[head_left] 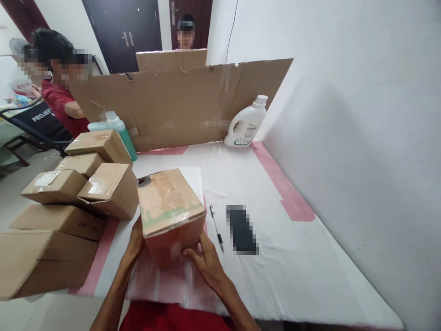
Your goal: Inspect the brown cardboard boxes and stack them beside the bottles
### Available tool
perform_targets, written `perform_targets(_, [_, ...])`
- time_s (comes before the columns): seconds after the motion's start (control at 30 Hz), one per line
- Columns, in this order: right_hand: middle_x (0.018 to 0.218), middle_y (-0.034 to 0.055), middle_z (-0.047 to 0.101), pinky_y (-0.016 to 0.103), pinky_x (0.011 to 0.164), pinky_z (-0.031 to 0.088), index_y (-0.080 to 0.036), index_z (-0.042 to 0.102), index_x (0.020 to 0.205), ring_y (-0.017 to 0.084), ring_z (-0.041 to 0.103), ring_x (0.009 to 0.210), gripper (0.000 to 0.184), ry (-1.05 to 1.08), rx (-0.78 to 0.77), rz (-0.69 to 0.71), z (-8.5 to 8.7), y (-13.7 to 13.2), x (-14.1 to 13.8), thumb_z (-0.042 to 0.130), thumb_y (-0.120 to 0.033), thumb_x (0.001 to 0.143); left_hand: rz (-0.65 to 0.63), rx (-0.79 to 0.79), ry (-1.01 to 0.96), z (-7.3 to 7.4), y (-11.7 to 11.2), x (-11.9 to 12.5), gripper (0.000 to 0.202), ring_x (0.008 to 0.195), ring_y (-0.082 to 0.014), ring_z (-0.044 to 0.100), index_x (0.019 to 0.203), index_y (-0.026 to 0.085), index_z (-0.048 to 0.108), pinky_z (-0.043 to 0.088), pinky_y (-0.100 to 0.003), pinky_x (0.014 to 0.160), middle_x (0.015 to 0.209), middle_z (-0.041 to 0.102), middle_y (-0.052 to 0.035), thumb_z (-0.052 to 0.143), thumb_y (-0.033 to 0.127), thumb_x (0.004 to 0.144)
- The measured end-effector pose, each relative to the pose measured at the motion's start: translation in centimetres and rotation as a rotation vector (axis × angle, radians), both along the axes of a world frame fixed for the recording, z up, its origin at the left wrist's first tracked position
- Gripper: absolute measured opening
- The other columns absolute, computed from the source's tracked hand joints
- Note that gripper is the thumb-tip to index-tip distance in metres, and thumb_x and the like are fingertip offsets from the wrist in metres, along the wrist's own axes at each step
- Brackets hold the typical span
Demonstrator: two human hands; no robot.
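Brown box (172, 197): near the front edge of the worktop (303, 276), between both hands; can't tell if its bottom's touching down
Right hand (208, 264): fingers grasping the box low on its right side, thumb on the front face
Left hand (138, 234): up against the left side, fingers mostly hidden, so can't really tell their grip
Pen (217, 230): just beyond the right hand, pixelated dark rectangle (242, 230) beside it
Other boxes (110, 188): bunched up on the left
Back: white jug (244, 128), green bottle (126, 138), cardboard panel (179, 110)
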State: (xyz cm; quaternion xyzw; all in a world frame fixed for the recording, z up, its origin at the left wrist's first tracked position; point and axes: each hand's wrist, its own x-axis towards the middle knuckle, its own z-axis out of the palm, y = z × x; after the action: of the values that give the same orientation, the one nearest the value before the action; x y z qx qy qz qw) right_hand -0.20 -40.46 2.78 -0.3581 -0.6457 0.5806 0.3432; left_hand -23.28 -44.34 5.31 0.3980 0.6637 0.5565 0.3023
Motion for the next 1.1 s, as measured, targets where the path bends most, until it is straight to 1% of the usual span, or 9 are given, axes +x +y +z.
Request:
perform_targets(0.1, [0.140,0.0133,0.066,0.045,0.112,0.046,-0.023,0.034,0.162,0.029,0.062,0.127,0.083,0.036,-0.088,-0.052,2.3,0.4,1.6,0.068,-0.056,0.094,0.004,-0.111,0.034,-0.5,-3.3,-0.4,0.063,0.112,-0.0324,0.067,0.129,0.019,0.070,0.057,-0.049,0.094,0.124,0.072,-0.0130,0.048,0.070,0.098])
perform_targets(0.2, [0.141,0.0136,0.066,0.044,0.105,0.051,-0.026,0.012,0.169,0.027,0.069,0.119,0.091,0.050,-0.188,-0.126,4.0,0.7,2.2,0.059,-0.061,0.098,0.046,-0.205,0.079,0.3,-6.6,-0.4,0.075,0.105,-0.0313,0.068,0.143,0.022,0.062,0.057,-0.044,0.086,0.122,0.073,-0.0127,0.043,0.077,0.095])
perform_targets(0.4, [0.158,0.0095,0.053,0.045,0.112,0.047,-0.032,0.050,0.156,0.030,0.047,0.148,0.069,0.055,-0.202,-0.121,4.9,0.8,1.8,0.054,-0.069,0.098,0.178,-0.102,0.188,4.4,-8.8,-0.1,0.067,0.112,-0.0315,0.066,0.142,0.026,0.063,0.056,-0.042,0.091,0.132,0.070,-0.0099,0.045,0.071,0.096])
perform_targets(0.47, [0.146,0.0121,0.064,0.044,0.103,0.054,-0.029,0.047,0.158,0.030,0.056,0.138,0.071,0.074,-0.206,-0.094,5.4,1.0,1.8,0.046,-0.071,0.100,0.204,-0.018,0.172,5.7,-8.0,-0.1,0.067,0.123,-0.0336,0.063,0.142,0.025,0.063,0.055,-0.043,0.098,0.134,0.069,-0.0098,0.047,0.070,0.096])
perform_targets(0.57, [0.113,0.0135,0.074,0.037,0.072,0.060,-0.021,0.036,0.163,0.026,0.073,0.097,0.082,0.113,-0.224,-0.023,5.8,2.1,1.3,0.032,-0.075,0.102,0.194,0.062,0.163,6.4,-5.5,0.1,0.070,0.121,-0.0328,0.064,0.146,0.022,0.059,0.056,-0.042,0.097,0.131,0.069,-0.0122,0.049,0.070,0.096])
perform_targets(0.67, [0.097,0.0095,0.073,0.033,0.060,0.055,-0.018,0.037,0.162,0.023,0.070,0.077,0.085,0.099,-0.187,-0.042,5.3,3.8,0.5,0.027,-0.076,0.101,0.131,0.042,0.223,5.2,-2.8,0.3,0.068,0.113,-0.0300,0.065,0.136,0.019,0.063,0.056,-0.041,0.090,0.129,0.067,-0.0141,0.045,0.072,0.097])
perform_targets(0.77, [0.093,0.0067,0.070,0.035,0.070,0.057,-0.022,0.048,0.156,0.023,0.067,0.083,0.074,0.001,-0.070,-0.106,4.0,5.2,-0.1,0.033,-0.072,0.103,0.106,-0.005,0.274,2.1,-1.8,0.1,0.062,0.111,-0.0298,0.064,0.122,0.020,0.065,0.053,-0.046,0.096,0.122,0.067,-0.0133,0.041,0.072,0.098])
perform_targets(0.93, [0.123,0.0124,0.060,0.047,0.102,0.053,-0.021,0.055,0.151,0.028,0.062,0.112,0.070,-0.122,0.044,-0.213,0.6,4.3,-1.1,0.046,-0.068,0.100,0.103,-0.147,0.186,-3.2,-3.7,1.0,0.066,0.126,-0.0355,0.061,0.138,0.022,0.057,0.048,-0.056,0.109,0.131,0.064,-0.0158,0.038,0.071,0.099])
perform_targets(1.1, [0.148,0.0120,0.049,0.051,0.118,0.042,-0.030,0.037,0.161,0.031,0.047,0.140,0.068,-0.074,0.116,-0.286,-2.0,4.5,-2.1,0.044,-0.063,0.103,0.088,-0.164,0.197,-4.1,-2.6,5.0,0.067,0.135,-0.0333,0.055,0.156,0.029,0.039,0.041,-0.058,0.118,0.154,0.048,-0.0133,0.046,0.064,0.100])
